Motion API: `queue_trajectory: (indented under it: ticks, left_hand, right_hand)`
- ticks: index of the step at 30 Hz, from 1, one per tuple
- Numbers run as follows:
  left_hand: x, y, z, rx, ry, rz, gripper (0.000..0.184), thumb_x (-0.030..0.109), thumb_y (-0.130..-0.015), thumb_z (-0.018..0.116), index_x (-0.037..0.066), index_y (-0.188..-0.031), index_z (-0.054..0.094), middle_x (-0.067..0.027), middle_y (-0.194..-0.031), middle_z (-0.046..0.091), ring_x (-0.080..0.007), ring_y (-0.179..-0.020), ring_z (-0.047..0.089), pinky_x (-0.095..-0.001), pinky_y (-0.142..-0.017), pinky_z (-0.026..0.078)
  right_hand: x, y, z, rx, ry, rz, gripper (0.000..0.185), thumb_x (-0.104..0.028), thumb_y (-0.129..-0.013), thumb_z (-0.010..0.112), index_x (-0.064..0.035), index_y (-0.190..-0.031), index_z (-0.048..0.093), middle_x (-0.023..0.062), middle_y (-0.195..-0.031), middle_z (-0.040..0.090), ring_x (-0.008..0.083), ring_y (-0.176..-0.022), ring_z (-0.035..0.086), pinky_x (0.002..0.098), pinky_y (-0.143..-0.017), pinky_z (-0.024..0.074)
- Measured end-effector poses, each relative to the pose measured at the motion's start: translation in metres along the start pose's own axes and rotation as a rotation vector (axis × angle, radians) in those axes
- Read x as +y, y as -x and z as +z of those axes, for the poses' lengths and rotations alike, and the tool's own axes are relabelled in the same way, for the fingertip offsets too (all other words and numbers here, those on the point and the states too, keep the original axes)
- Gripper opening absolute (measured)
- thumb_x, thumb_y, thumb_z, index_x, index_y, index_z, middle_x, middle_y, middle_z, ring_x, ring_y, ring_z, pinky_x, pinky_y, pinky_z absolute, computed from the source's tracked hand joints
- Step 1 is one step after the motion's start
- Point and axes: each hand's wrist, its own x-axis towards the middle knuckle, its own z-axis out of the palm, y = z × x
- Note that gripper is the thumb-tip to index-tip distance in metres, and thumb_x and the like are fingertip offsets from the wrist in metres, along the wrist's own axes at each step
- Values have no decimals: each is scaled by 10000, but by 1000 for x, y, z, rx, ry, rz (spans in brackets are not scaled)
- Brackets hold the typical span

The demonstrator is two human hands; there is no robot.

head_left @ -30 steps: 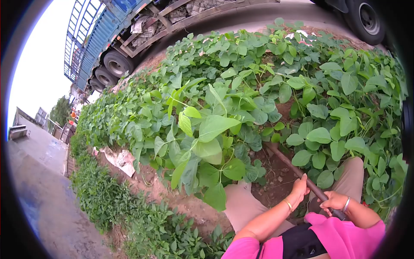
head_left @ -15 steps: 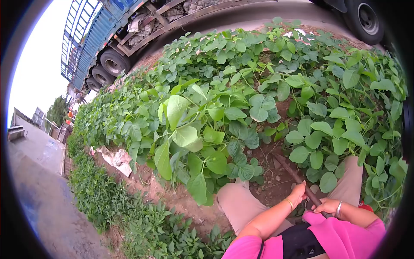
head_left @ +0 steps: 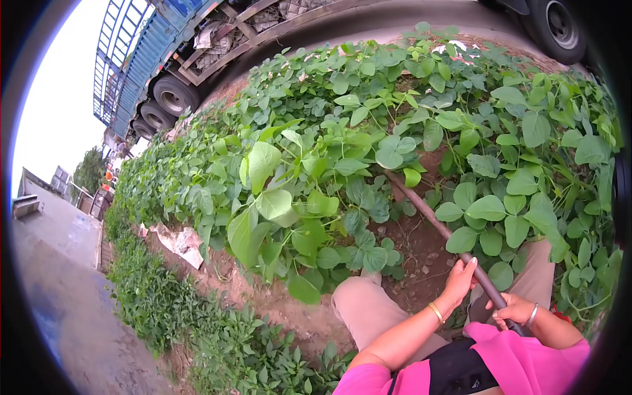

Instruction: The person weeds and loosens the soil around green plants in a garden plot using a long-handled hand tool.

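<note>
A long brown wooden pole (head_left: pixel 431 216) slants from my lap up and left, over bare soil (head_left: pixel 409 253). Its far end disappears among green leaves (head_left: pixel 388 153), so whatever is on that end is hidden. My left hand (head_left: pixel 459 280), below a gold-coloured bangle, is closed round the middle of the pole. Nearer my body, my right hand (head_left: pixel 513 309), with a silver-coloured bangle at the wrist, grips the lower part. Broad-leaved plants stand on both sides of the pole.
My knees (head_left: pixel 359 306) in beige trousers flank the pole. Low bushes (head_left: pixel 148 283) border a paved road (head_left: pixel 66 283) at left. White scrap material (head_left: pixel 179 243) lies on the soil. A blue truck (head_left: pixel 141 62) stands behind the plants, with a large wheel (head_left: pixel 558 29) at upper right.
Since half a second ago, the pole has moved forward and up-left, its far end now among the leaves. Both hands have kept their grip; my left hand has risen slightly.
</note>
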Motion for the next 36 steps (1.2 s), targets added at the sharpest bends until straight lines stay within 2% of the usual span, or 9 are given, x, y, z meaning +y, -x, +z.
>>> queue_trajectory:
  ticks: [5,12,18,21,25,27,29,31,36]
  left_hand:
    - [-71,-34,-27,277,49,-561,278,346,-844,386,81,-835,467,-31,-745,506,-137,-612,470,-261,-558,394]
    - [-51,-22,-19,226,148,-527,265,344,-844,389,89,-874,454,-38,-768,526,-137,-663,496,-263,-597,405]
    - [22,0,-6,41,17,6,239,337,-845,391,102,-848,428,-20,-745,564,-73,-598,502,-222,-536,399]
    - [16,2,-4,118,13,92,247,339,-848,380,97,-847,429,-17,-742,566,-78,-589,503,-215,-528,394]
    - [-34,-14,-18,159,78,-181,257,339,-850,369,92,-869,435,-30,-762,556,-100,-658,508,-233,-591,396]
    - [-64,-26,-23,256,207,-602,259,336,-853,358,93,-871,444,-42,-784,542,-125,-734,499,-264,-655,387]
    - [-74,-33,-21,250,177,-598,255,333,-854,355,96,-867,450,-44,-788,537,-131,-754,493,-279,-670,384]
    - [-62,-30,-17,253,149,-601,252,329,-855,351,100,-864,455,-47,-793,532,-137,-774,487,-294,-685,380]
    - [-6,-8,-5,19,180,-288,255,345,-854,360,106,-864,449,-14,-803,548,-99,-697,498,-237,-622,394]
  right_hand:
    - [25,-50,0,42,-144,211,274,-68,-701,532,-42,-941,404,49,-589,458,142,-463,460,285,-389,399]
    - [6,-25,4,18,-177,179,285,-37,-708,510,-23,-959,376,73,-562,452,161,-403,446,300,-375,412]
    - [-8,-12,2,-53,-14,3,294,-22,-724,490,-44,-988,362,68,-551,448,164,-407,453,296,-377,412]
    - [-7,-16,5,-60,-21,-8,285,-26,-728,487,-47,-986,367,66,-550,448,164,-409,454,294,-382,411]
    - [10,-28,-6,-71,-142,177,266,-42,-729,499,-53,-967,382,71,-544,453,169,-412,455,295,-390,410]
    - [23,-43,-11,-42,-177,275,266,-48,-725,507,-47,-961,385,73,-544,456,172,-418,458,297,-390,409]
    - [24,-44,-15,-9,-207,365,266,-54,-721,515,-41,-955,388,75,-545,458,175,-424,461,299,-390,408]
    - [18,-35,-8,-15,-230,237,264,-45,-725,499,3,-962,392,83,-560,462,180,-441,473,288,-387,398]
    - [-8,-5,-3,70,-87,139,311,-44,-718,506,-14,-1007,396,64,-555,458,152,-405,455,283,-389,420]
